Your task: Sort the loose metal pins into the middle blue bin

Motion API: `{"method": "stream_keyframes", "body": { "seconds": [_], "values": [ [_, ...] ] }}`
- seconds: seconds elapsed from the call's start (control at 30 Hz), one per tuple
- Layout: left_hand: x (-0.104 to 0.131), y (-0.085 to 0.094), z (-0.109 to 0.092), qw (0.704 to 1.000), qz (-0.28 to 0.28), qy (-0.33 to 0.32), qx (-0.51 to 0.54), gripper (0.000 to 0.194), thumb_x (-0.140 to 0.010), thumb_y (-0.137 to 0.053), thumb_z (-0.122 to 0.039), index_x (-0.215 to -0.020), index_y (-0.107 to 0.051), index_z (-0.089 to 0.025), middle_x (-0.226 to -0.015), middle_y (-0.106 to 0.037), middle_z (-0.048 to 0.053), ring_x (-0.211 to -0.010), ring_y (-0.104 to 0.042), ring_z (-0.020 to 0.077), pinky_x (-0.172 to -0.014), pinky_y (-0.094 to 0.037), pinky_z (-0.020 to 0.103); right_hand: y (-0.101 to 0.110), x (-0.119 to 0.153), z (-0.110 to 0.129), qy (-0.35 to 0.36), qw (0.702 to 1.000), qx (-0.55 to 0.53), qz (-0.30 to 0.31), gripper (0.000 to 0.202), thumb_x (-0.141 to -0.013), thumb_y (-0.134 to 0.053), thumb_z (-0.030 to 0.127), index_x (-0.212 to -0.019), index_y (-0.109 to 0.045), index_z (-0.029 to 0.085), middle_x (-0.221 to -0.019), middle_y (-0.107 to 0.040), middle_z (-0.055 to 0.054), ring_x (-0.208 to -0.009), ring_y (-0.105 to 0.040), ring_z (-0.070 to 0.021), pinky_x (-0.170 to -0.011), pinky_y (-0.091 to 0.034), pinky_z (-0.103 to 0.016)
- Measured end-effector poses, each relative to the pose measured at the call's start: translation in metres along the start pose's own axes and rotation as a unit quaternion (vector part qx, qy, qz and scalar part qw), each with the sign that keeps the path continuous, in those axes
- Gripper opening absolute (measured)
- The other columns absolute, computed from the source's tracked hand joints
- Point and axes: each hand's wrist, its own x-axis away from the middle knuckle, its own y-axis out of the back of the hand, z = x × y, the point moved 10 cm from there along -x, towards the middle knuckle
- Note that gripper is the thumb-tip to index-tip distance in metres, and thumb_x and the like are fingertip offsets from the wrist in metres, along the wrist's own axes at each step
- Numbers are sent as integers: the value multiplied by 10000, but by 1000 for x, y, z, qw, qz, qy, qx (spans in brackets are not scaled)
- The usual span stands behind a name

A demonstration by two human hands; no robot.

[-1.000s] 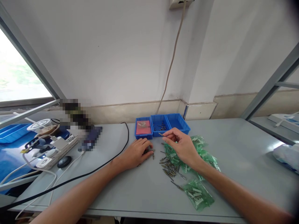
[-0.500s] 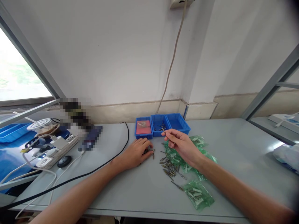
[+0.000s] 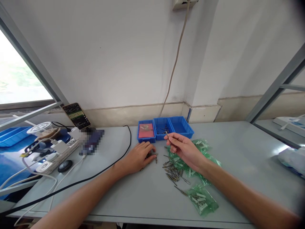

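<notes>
My right hand point(image 3: 184, 148) is raised just in front of the blue bins, its thumb and index finger pinching a slim metal pin point(image 3: 167, 136). Resting on the table, my left hand point(image 3: 140, 156) is loosely cupped with thumb and fingers apart, over several metal pins point(image 3: 150, 155) that it partly covers. Between the hands lies a loose heap of similar metal pins point(image 3: 173, 173), some with a thicker brass-coloured section. Green plastic bags point(image 3: 182, 160) lie under and beside my right hand. Another green bag point(image 3: 202, 198) with pins inside lies nearer the front edge.
Behind my hands stand a blue bin with a red card point(image 3: 145, 134), a blue bin with pins point(image 3: 162, 122) and another blue bin point(image 3: 182, 124). At left are a phone point(image 3: 76, 116), a power strip point(image 3: 45, 163), a black mouse-like object point(image 3: 65, 166) and a black cable point(image 3: 95, 174).
Both hands are almost still; the right still pinches its pin, which has tilted slightly. The phone at left, blurred out before, now shows.
</notes>
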Motion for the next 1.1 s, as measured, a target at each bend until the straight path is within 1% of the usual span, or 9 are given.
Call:
{"method": "stream_keyframes", "body": {
  "seconds": [0.17, 0.33, 0.43, 0.57, 0.63, 0.73, 0.97, 1.1],
  "values": [
    [0, 0, 0, 1000, 2, 0, -4, 178, -1083, -555, -375, -1156, -601, -219, -1048, -637, 55, -965, -580, 231, -874, -467, 344, 10, 0, 8, 52, 989, 131, -47, 267, -951, -692, 496, -1022, -694, 239, -885, -654, -11, -669, -501, -151, -620, -395, -298],
    [0, 0, -1, 1000, 5, 2, -6, 173, -1087, -548, -372, -1152, -601, -221, -1044, -634, 54, -958, -576, 232, -869, -463, 345, 10, 2, 17, 107, 964, 237, -62, 175, -983, -649, 442, -1006, -667, 269, -827, -663, 4, -678, -598, -191, -661, -451, -331],
    [1, 0, 0, 1000, 4, 2, -6, 172, -1084, -557, -372, -1160, -600, -224, -1049, -636, 48, -955, -576, 226, -870, -461, 344, 6, 7, 24, 141, 941, 298, -71, 123, -1008, -616, 385, -1012, -668, 274, -875, -691, -8, -737, -638, -210, -702, -468, -343],
    [1, 0, 0, 1000, -2, -2, -5, 176, -1087, -552, -376, -1158, -601, -223, -1047, -638, 49, -952, -581, 224, -866, -458, 343, -1, 14, 33, 189, 913, 354, -71, 104, -1025, -584, 308, -1008, -679, 269, -1016, -682, -28, -816, -656, -204, -744, -490, -342],
    [1, 0, 0, 1000, -2, -1, -5, 178, -1087, -552, -379, -1153, -602, -221, -1039, -636, 47, -947, -581, 221, -865, -458, 341, -3, 16, 37, 206, 903, 371, -73, 115, -1028, -577, 286, -999, -686, 264, -1055, -662, -35, -822, -649, -196, -747, -494, -339],
    [0, 1, -1, 1000, -2, 3, -5, 174, -1085, -559, -377, -1149, -603, -222, -1035, -634, 44, -948, -578, 219, -863, -461, 337, -2, 16, 39, 215, 895, 382, -82, 108, -1022, -588, 274, -998, -693, 264, -1033, -648, -34, -811, -637, -195, -730, -492, -336],
    [1, -2, 1, 1000, 1, 4, -9, 166, -1081, -563, -367, -1153, -600, -222, -1048, -634, 48, -957, -576, 224, -870, -462, 341, 3, 15, 41, 229, 893, 374, -100, 59, -998, -633, 255, -988, -689, 265, -996, -647, -25, -815, -626, -200, -747, -494, -341],
    [1, -2, 2, 1000, 3, 6, -10, 169, -1080, -567, -370, -1149, -602, -219, -1046, -633, 47, -957, -575, 222, -872, -463, 341, 2, 16, 42, 234, 895, 368, -97, 59, -992, -640, 248, -964, -689, 264, -974, -633, -22, -814, -611, -200, -733, -484, -336]
  ]
}}
